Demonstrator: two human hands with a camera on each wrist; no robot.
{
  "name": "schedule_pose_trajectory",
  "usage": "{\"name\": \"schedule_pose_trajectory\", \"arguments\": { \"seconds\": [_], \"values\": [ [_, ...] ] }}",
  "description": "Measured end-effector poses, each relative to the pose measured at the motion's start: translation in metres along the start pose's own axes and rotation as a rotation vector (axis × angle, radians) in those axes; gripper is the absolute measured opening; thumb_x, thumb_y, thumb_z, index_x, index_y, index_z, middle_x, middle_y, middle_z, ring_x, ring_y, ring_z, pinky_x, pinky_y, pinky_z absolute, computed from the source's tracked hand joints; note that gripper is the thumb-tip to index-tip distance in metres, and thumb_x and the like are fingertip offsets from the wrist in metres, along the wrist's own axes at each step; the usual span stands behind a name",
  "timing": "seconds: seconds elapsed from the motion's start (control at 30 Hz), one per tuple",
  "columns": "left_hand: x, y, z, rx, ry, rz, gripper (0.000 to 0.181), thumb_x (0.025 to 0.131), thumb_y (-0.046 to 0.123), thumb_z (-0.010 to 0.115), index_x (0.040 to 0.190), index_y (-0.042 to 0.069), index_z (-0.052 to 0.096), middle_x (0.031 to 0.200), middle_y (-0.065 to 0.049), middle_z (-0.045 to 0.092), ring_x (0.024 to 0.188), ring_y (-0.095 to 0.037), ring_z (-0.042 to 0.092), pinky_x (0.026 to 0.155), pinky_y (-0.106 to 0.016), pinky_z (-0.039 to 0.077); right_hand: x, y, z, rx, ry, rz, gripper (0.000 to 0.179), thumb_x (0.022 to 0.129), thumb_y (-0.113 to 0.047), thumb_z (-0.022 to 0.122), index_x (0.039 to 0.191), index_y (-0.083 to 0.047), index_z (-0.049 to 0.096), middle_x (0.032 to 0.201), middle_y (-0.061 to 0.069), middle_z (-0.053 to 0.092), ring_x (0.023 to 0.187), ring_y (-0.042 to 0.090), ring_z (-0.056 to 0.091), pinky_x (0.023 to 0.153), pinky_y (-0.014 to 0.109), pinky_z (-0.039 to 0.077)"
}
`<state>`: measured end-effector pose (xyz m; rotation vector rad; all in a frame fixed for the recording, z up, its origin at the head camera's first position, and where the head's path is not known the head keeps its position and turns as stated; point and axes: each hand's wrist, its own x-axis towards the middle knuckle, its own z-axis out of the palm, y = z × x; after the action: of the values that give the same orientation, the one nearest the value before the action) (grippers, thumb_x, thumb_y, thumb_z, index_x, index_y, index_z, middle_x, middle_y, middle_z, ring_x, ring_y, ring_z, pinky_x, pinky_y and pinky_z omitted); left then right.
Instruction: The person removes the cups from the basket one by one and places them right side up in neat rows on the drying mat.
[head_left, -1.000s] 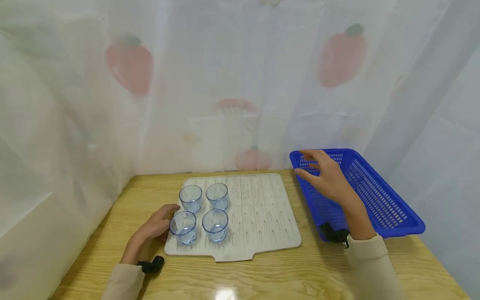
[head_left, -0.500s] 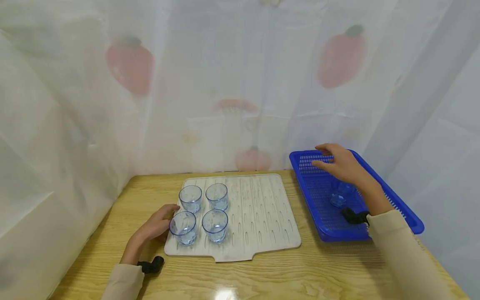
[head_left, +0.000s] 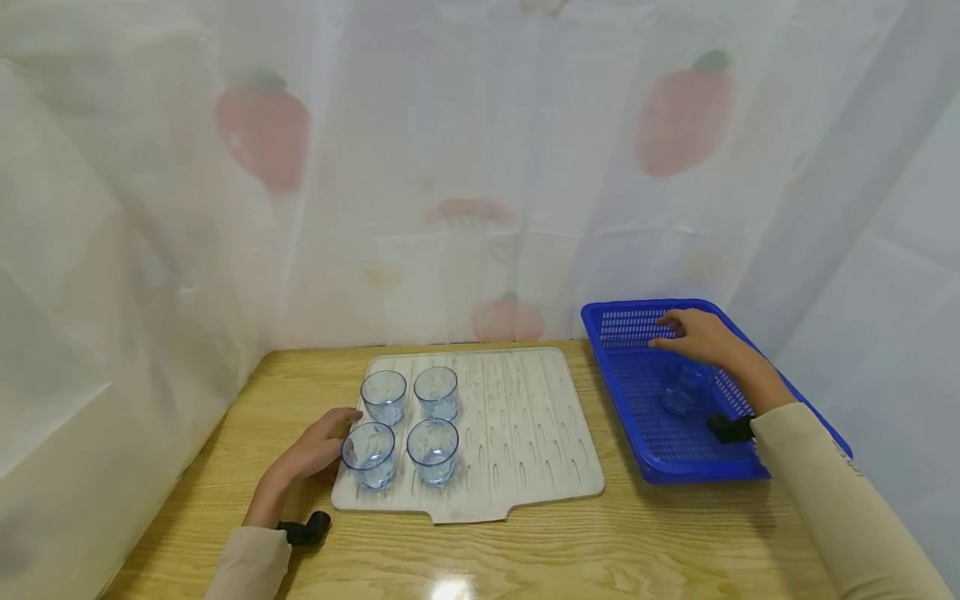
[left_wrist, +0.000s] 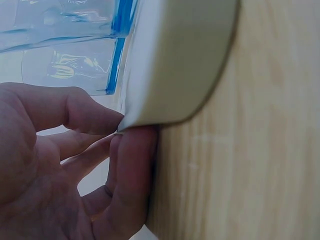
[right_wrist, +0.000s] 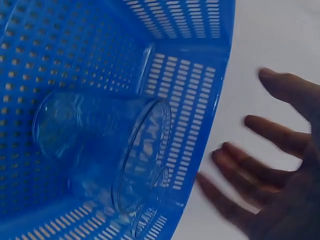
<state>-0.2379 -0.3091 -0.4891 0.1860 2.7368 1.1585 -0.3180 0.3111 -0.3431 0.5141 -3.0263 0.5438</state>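
Note:
A pale draining board [head_left: 517, 433] with raised ribs lies on the table, and several blue-tinted glasses [head_left: 433, 454] stand upright on its left half. My left hand [head_left: 318, 446] is at the board's left edge; in the left wrist view its thumb and fingers [left_wrist: 135, 165] pinch that edge. My right hand [head_left: 701, 337] hovers over the blue basket [head_left: 697, 471], fingers spread and holding nothing. Inside the basket are blue-tinted glasses [right_wrist: 100, 130]; at least two overlap in the right wrist view. In the head view my right hand and forearm partly cover them.
The wooden table [head_left: 480, 558] carries the board and, at the right, the basket. A white curtain [head_left: 420, 275] with fruit prints hangs behind, and sheeting walls in both sides. The basket's rim rises around the glasses inside it.
My right hand has moved to the right over the basket, and a glass there has come into view from behind my arm. The left hand has stayed at the board's edge.

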Motion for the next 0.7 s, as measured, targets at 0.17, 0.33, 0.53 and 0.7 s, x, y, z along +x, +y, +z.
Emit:
{"name": "schedule_pose_trajectory", "arguments": {
  "seconds": [0.17, 0.33, 0.53, 0.7],
  "values": [
    [0.002, 0.001, -0.001, 0.006, 0.005, 0.020, 0.060, 0.088, -0.001, 0.054, 0.148, -0.001, 0.048, 0.159, -0.029, 0.037, 0.150, -0.053, 0.029, 0.116, -0.071, 0.031, -0.005, 0.010, -0.001, -0.091, -0.075, 0.018, 0.064, 0.092, -0.036, 0.076, 0.127, 0.015, 0.061, 0.127, 0.037, 0.064, 0.115, 0.054, 0.061, 0.093, 0.064, 0.051],
    [0.001, 0.002, -0.001, 0.007, 0.004, 0.021, 0.059, 0.089, 0.001, 0.056, 0.148, -0.001, 0.048, 0.158, -0.029, 0.038, 0.149, -0.052, 0.030, 0.115, -0.069, 0.034, -0.009, 0.015, -0.001, -0.147, -0.186, 0.075, 0.076, 0.086, -0.044, 0.080, 0.130, 0.014, 0.059, 0.133, 0.040, 0.058, 0.123, 0.061, 0.053, 0.098, 0.069, 0.048],
    [0.000, 0.003, 0.000, 0.006, 0.002, 0.004, 0.059, 0.090, 0.001, 0.055, 0.148, 0.000, 0.047, 0.159, -0.028, 0.037, 0.146, -0.049, 0.035, 0.107, -0.061, 0.046, -0.016, 0.015, -0.002, -0.110, -0.300, 0.180, 0.095, 0.083, -0.048, 0.082, 0.147, 0.010, 0.043, 0.151, 0.047, 0.033, 0.137, 0.069, 0.030, 0.103, 0.078, 0.037],
    [-0.001, 0.003, -0.001, -0.006, -0.001, -0.011, 0.060, 0.090, 0.000, 0.054, 0.149, 0.000, 0.046, 0.160, -0.029, 0.035, 0.141, -0.048, 0.037, 0.092, -0.050, 0.056, -0.018, 0.013, -0.002, -0.090, -0.328, 0.226, 0.099, 0.083, -0.048, 0.082, 0.152, 0.008, 0.038, 0.154, 0.048, 0.024, 0.139, 0.071, 0.022, 0.103, 0.078, 0.036]
  ]
}}
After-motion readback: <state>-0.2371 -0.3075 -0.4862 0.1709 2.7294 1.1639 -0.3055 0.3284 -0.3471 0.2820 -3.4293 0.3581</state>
